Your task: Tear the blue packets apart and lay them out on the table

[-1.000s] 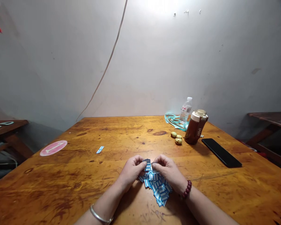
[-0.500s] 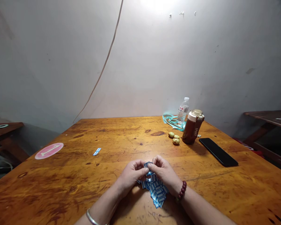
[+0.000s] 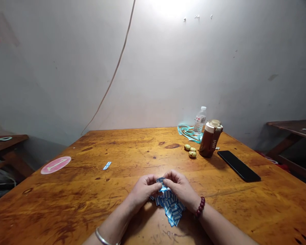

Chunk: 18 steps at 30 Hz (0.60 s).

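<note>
Between my two hands a small blue-and-white label piece (image 3: 161, 179) is pinched. My left hand (image 3: 146, 188) grips it from the left with thumb and bent fingers. On the other side my right hand (image 3: 180, 188), closed too, has its thumb and forefinger on the right edge of the piece. Just below and partly under the hands lies a heap of the same blue-and-white labels (image 3: 172, 210), overlapping one another. A separate label (image 3: 107, 165) lies flat on the wood, well to the left. The fingertips partly cover the held piece.
A wooden table (image 3: 73, 211) meets a grey wall. At the right are a black phone (image 3: 238, 166), a brown sport bottle (image 3: 209, 141), a clear water bottle (image 3: 200, 121), a teal strap (image 3: 185, 131) and three yellowish egg-shaped things (image 3: 192, 154). A pink round sticker (image 3: 56, 165) is at left.
My right hand has shifted slightly right, its thumb sliding along the held label. My left hand keeps its pinch. The whole view has moved a little.
</note>
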Available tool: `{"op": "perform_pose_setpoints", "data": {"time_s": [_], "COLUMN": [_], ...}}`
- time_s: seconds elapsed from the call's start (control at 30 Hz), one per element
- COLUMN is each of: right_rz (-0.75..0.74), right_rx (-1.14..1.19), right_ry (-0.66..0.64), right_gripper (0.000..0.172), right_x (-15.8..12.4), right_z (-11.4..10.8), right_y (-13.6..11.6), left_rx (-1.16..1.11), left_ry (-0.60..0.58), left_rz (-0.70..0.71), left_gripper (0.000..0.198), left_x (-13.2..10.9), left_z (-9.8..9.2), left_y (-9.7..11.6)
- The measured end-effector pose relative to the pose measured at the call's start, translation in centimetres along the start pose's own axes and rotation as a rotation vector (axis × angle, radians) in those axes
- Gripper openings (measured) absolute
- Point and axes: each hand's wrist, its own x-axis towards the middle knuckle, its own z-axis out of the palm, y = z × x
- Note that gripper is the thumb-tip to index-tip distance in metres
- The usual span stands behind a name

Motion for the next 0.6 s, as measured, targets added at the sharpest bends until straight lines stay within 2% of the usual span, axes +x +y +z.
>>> {"op": "perform_pose_setpoints", "data": {"time_s": [0.17, 0.3, 0.43, 0.53, 0.6], "right_rz": [-0.002, -0.053, -0.044, -0.095, -0.127], "right_rx": [-0.003, -0.225, -0.556, -0.715, -0.769], "right_ry": [-0.020, 0.020, -0.111, -0.191, -0.207], "right_gripper": [0.015, 0.014, 0.016, 0.023, 0.021], "right_x": [0.1, 0.3, 0.1, -0.4, -0.6], "right_z": [-0.1, -1.7, -2.9, -2.5, -2.0], "right_y": [0.3, 0.0, 0.0, 0.3, 0.4], "left_rx": [0.010, -0.009, -0.042, -0.040, -0.030], "left_ry": [0.010, 0.117, 0.197, 0.202, 0.204], "left_rz": [-0.014, -0.001, 0.021, 0.041, 0.031], "left_gripper": [0.023, 0.025, 0.024, 0.023, 0.023], "left_x": [0.0, 0.2, 0.5, 0.7, 0.7], "left_z": [0.1, -0.3, -1.1, -1.4, -1.3], "left_y": [0.1, 0.2, 0.2, 0.0, 0.0]}}
